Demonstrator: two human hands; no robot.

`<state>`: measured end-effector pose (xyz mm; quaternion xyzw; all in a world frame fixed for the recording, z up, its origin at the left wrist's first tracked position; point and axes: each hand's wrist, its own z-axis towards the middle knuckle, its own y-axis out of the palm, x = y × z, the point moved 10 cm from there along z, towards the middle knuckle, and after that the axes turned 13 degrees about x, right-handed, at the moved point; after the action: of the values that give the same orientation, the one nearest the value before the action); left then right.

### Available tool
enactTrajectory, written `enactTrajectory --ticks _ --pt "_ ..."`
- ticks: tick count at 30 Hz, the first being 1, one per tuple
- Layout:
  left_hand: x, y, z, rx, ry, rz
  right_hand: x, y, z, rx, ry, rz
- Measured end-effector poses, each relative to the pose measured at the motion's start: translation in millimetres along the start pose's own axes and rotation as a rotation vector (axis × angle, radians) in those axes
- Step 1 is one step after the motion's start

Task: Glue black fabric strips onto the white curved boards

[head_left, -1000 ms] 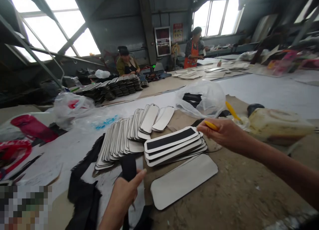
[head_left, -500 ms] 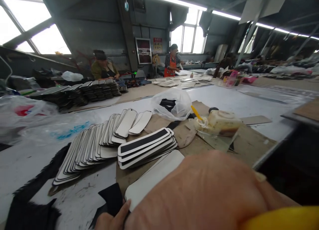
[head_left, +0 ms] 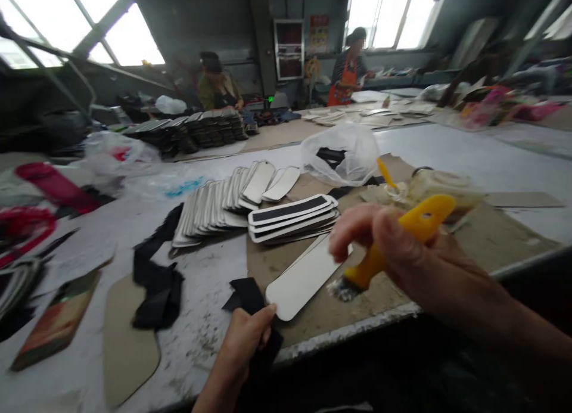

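Observation:
My right hand (head_left: pixel 420 270) is wrapped round a yellow-handled brush (head_left: pixel 369 267). The brush's pale, glue-smeared bristles hang just right of a white rounded panel (head_left: pixel 306 279), seemingly apart from it. At the panel's near left end, my left hand (head_left: pixel 243 338) is closed on a black fabric strip (head_left: pixel 268 348), with a fingertip touching the panel's edge. Behind the panel lies a small pile of white panels with black strips on them (head_left: pixel 292 210). A fanned row of plain white panels (head_left: pixel 212 207) stretches to its left.
A cloudy glue container (head_left: pixel 447 186) stands at the right, a yellow stick (head_left: pixel 385 171) beside it. A clear plastic bag (head_left: pixel 357 154) holds black pieces. Black fabric (head_left: pixel 158 300) and a beige panel (head_left: pixel 127 341) lie left. Two people (head_left: pixel 351 73) work across the table.
My right hand has moved away from close to the camera, uncovering the brush and panel. My left hand stays at the panel's end. The view has tilted down and turned left.

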<state>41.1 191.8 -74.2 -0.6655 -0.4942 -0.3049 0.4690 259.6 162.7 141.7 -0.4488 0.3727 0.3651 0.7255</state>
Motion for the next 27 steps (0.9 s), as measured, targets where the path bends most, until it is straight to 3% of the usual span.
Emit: enactTrajectory --ticks 2,5,7,9,14,18,21,27 --pt "-5 -11.5 -7 0.026 -0.004 0.031 30 -9 8 0.072 -0.009 -0.107" --pt "-9 -20.8 -9 0.047 -0.028 0.053 94 -11 3 0.097 0.173 -0.209" --pt "-16 -22.3 -7 0.063 -0.062 0.052 117 -5 -6 0.090 0.238 -0.198" --pt "-24 -19.7 -4 0.072 -0.085 0.039 123 12 -15 0.065 0.257 -0.127" --pt "-34 -13.1 -1 0.082 -0.106 0.021 118 79 -30 -0.082 0.271 0.069" --pt "-35 -14.0 -1 0.089 -0.119 0.016 126 105 -35 -0.113 0.281 0.102" --pt "-37 -14.4 -2 0.094 -0.122 0.008 134 99 -33 -0.100 0.254 0.004" --pt "-39 -15.6 -2 0.113 -0.129 0.043 144 54 -17 0.006 0.158 -0.280"
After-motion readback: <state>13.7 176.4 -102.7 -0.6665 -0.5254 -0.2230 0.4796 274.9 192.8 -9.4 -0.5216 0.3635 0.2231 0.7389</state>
